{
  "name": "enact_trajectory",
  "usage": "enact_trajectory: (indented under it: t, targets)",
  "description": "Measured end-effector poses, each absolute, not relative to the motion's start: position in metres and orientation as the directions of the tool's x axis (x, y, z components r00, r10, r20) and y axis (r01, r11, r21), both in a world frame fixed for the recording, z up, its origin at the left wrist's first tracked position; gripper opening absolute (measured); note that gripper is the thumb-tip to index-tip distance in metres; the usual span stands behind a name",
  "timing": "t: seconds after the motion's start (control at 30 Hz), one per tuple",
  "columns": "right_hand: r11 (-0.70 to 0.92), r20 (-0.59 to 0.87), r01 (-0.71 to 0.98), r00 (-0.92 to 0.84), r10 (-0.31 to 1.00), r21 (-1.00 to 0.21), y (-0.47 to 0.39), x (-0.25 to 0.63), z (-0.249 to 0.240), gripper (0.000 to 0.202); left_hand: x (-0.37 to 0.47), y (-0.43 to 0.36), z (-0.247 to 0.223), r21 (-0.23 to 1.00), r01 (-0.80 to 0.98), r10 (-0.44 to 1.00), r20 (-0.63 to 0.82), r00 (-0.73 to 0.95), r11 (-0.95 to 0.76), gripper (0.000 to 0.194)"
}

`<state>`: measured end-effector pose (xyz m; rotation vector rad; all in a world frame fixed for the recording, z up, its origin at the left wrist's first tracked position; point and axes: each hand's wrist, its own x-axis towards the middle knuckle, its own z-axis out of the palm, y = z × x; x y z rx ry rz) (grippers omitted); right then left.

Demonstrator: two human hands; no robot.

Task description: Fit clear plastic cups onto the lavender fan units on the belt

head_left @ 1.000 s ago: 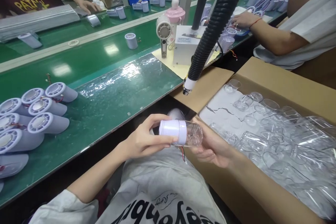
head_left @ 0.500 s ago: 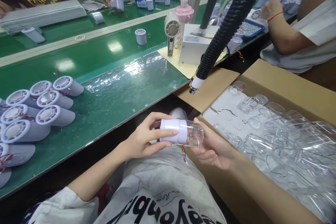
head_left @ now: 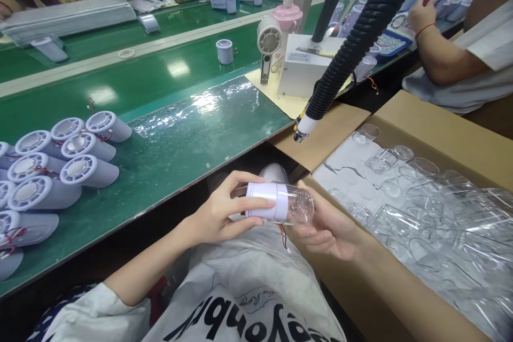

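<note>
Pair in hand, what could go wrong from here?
1. The thin wires hang loose just below the purple cylinder; they might snag on the fingers of the right hand.
2. The clear cup looks smooth, so it could slip if the left hand and right hand pull unevenly.
3. The hose nozzle hangs just beyond the hands; lifting forward might bump it.

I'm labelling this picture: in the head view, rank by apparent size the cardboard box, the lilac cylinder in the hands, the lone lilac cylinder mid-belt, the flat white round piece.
1. Cardboard box
2. Held lilac cylinder
3. Lone lilac cylinder
4. Flat white round piece
The held cylinder is nearer; true sizes are unsure.
</note>
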<state>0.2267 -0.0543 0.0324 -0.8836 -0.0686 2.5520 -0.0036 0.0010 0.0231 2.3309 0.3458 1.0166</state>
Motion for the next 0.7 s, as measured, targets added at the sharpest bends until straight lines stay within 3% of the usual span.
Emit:
enact_trajectory:
  t: [0.33, 0.57, 0.7]
  targets:
    - [-0.908, -0.568, -0.385, -0.715, 0.407, -0.166, -0.058, 0.226, 0.029, 0.084, -0.005, -0.002, 0.016, 0.577, -0.050, 0.420, 0.648, 0.635, -0.815, 0.022]
    - [-0.902, -0.559, -0.401, -0.717, 0.417, -0.160, -0.059, 0.223, 0.026, 0.086, -0.004, -0.006, 0.009, 0.754, -0.138, 0.579, 0.595, 0.557, -0.642, 0.069]
    - [-0.897, -0.603, -0.399, -0.674, 0.427, -0.189, -0.059, 0.222, 0.030, 0.084, -0.004, -0.009, 0.011, 0.855, -0.107, 0.672, 0.470, 0.572, -0.507, 0.081]
